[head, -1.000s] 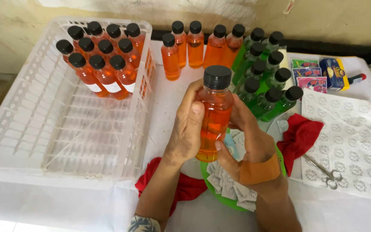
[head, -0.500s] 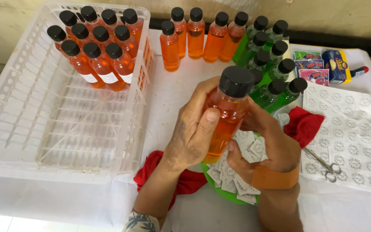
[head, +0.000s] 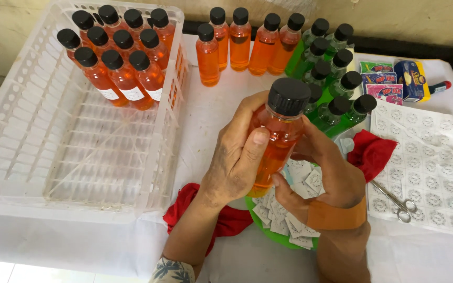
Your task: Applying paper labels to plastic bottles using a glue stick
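Observation:
Both hands hold one orange bottle with a black cap, tilted slightly, above a green dish of small cut paper labels. My left hand wraps the bottle's left side, thumb pressed on its front. My right hand cups it from the right and below; an orange band circles that wrist.
A white plastic crate at left holds several orange bottles in its far corner. More orange bottles and green bottles stand behind. A label sheet, scissors, red cloth and small packets lie right.
The bottle has tilted and come nearer the camera, lower over the dish. My left thumb has slid across its front.

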